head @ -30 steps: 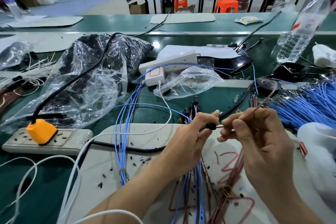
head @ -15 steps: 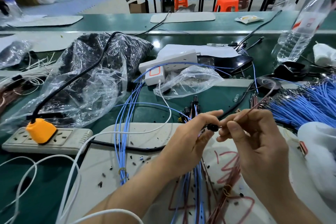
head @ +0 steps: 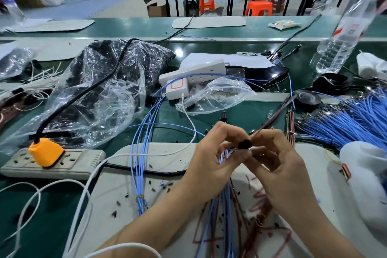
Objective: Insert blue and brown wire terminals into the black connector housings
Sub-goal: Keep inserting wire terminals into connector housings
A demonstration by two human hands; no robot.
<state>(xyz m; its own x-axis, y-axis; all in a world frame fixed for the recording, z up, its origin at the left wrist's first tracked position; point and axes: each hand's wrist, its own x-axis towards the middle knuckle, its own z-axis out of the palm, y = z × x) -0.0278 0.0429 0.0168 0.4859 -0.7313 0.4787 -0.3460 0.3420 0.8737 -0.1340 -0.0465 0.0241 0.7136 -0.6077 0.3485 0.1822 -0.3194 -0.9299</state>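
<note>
Two hands: left hand (head: 211, 159) and right hand (head: 280, 165) meet fingertip to fingertip above the grey mat (head: 163, 162).
Left fingers: curled; thumb and forefinger pinch the black connector housing (head: 245, 144), held off the mat between both hands.
Right fingers: curled, pinching the brown wire (head: 278, 114) right at the housing; the wire runs up and to the right.
Terminal: hidden by fingertips; cannot tell if seated.
Step (judged): pushing the brown terminal into the housing.
Technique: keep the housing steady, grip close to the terminal so the wire cannot buckle, push straight along the cavity, then tug lightly to check the latch.
Stock: blue wires (head: 345, 119) fanned at right; clear bag (head: 100, 90) of dark parts, probably housings, at left.
Writing: red scrawl (head: 259, 195) on mat, illegible; water bottle (head: 343, 35) label blurred; no brand readable.
</note>
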